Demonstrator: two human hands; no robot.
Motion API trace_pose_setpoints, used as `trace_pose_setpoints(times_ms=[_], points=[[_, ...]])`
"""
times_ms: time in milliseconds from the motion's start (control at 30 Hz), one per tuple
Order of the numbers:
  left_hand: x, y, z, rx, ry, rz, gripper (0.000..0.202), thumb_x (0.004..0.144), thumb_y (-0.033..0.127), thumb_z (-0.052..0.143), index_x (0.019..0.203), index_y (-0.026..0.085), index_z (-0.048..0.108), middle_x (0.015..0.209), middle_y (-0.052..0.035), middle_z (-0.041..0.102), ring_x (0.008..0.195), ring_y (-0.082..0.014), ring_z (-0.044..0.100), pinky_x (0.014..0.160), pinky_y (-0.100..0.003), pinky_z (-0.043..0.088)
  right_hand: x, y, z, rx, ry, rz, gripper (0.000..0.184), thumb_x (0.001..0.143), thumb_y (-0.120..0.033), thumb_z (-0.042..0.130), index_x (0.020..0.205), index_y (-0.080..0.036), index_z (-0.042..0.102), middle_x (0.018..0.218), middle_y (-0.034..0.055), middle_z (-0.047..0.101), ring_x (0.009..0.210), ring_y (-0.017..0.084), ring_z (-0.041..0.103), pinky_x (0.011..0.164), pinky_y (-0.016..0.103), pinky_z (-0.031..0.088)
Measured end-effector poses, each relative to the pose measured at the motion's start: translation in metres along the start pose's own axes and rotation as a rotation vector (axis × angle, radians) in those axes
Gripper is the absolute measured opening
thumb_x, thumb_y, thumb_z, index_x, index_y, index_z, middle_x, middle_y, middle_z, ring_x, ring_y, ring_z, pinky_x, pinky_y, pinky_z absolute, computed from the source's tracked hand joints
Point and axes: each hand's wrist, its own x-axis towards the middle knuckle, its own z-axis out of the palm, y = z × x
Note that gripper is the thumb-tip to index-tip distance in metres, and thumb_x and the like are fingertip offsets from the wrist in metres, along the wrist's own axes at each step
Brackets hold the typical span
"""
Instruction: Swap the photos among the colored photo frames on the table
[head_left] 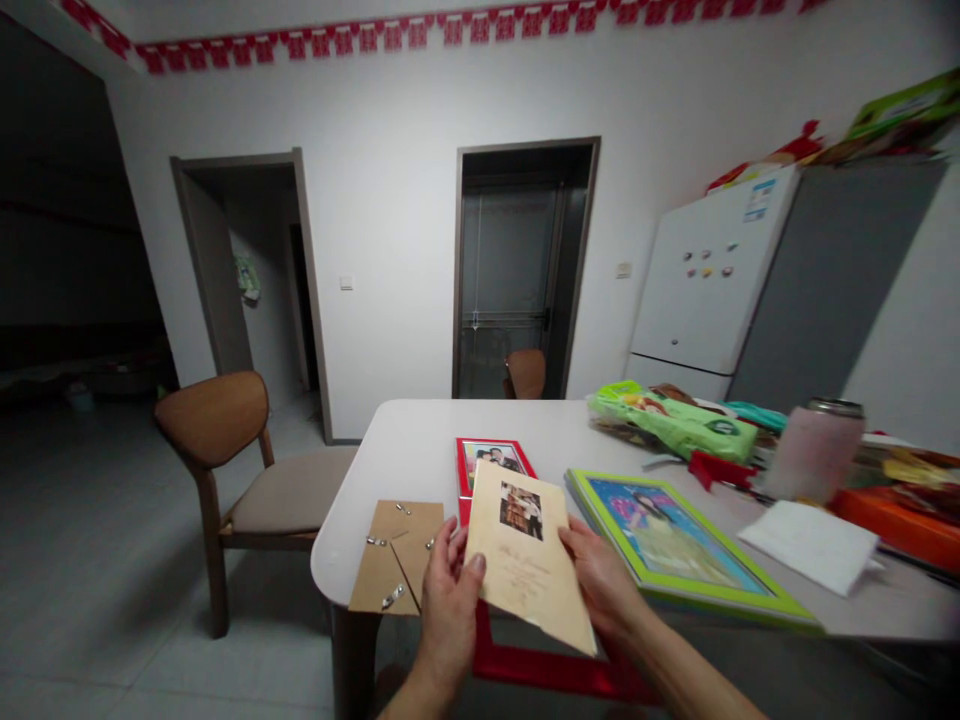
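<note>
A cream card (pixel 532 580) with a small photo and faint printed script is held tilted above the table's near edge. My left hand (pixel 450 600) pinches its left edge, with the thumb on the front. On the right edge, my right hand (pixel 604 580) grips the same card. Below it, partly hidden by the card and hands, lies an empty-looking red frame (pixel 525 670). Left of my hands is a brown backing board (pixel 386 575) with metal clips and a stand flap. Behind the card lies a red-framed photo (pixel 491 460), its lower part covered.
To the right lies a green-framed picture (pixel 667 535) on the white table (pixel 420 440). Beyond it are a green package (pixel 675 425), a pinkish tumbler (pixel 817 450), white tissue (pixel 814 545) and an orange box (pixel 900 525). A wooden chair (pixel 214 420) stands at the left.
</note>
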Motion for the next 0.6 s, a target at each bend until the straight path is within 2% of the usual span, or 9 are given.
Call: trace_pose_setpoints(times_ms=[67, 133, 267, 467, 600], points=[[0.0, -0.003, -0.008, 0.14, -0.035, -0.024, 0.054, 0.069, 0.032, 0.05, 0.117, 0.011, 0.038, 0.119, -0.0158, 0.047, 0.108, -0.0209, 0.045, 0.09, -0.032, 0.036, 0.007, -0.004, -0.017, -0.111, 0.017, 0.022, 0.047, 0.068, -0.018, 0.037, 0.114, -0.015, 0.041, 0.083, 0.007, 0.067, 0.069, 0.02, 0.063, 0.055, 0.028, 0.049], [-0.003, -0.005, -0.014, 0.361, -0.092, -0.032, 0.049, 0.068, 0.027, 0.05, 0.114, 0.013, 0.042, 0.119, -0.0129, 0.048, 0.11, -0.02, 0.043, 0.093, -0.033, 0.033, 0.013, -0.002, -0.032, -0.216, 0.033, 0.034, 0.048, 0.066, -0.016, 0.037, 0.113, -0.013, 0.044, 0.077, 0.0064, 0.068, 0.066, 0.019, 0.064, 0.056, 0.028, 0.049], [-0.014, -0.007, -0.014, 0.72, -0.251, -0.004, 0.049, 0.065, 0.019, 0.049, 0.114, 0.015, 0.045, 0.119, -0.0095, 0.048, 0.111, -0.0198, 0.042, 0.096, -0.035, 0.029, 0.024, 0.009, -0.042, -0.386, 0.017, 0.021, 0.044, 0.065, -0.017, 0.036, 0.105, -0.013, 0.053, 0.071, 0.005, 0.068, 0.063, 0.019, 0.063, 0.055, 0.027, 0.048], [-0.021, -0.011, -0.012, 0.901, -0.421, 0.06, 0.055, 0.063, 0.018, 0.049, 0.117, 0.005, 0.042, 0.127, -0.0175, 0.036, 0.119, -0.0247, 0.03, 0.1, -0.039, 0.024, 0.037, 0.022, -0.036, -0.575, 0.033, -0.059, 0.043, 0.065, -0.02, 0.036, 0.102, -0.01, 0.055, 0.067, 0.005, 0.067, 0.064, 0.018, 0.062, 0.056, 0.025, 0.046], [-0.021, -0.013, -0.014, 0.945, -0.461, 0.11, 0.054, 0.064, 0.018, 0.051, 0.116, 0.004, 0.043, 0.127, -0.0189, 0.036, 0.12, -0.0263, 0.028, 0.1, -0.041, 0.024, 0.037, 0.017, -0.034, -0.833, 0.04, -0.167, 0.039, 0.07, -0.024, 0.034, 0.098, -0.011, 0.057, 0.078, 0.008, 0.067, 0.073, 0.019, 0.061, 0.062, 0.025, 0.043]])
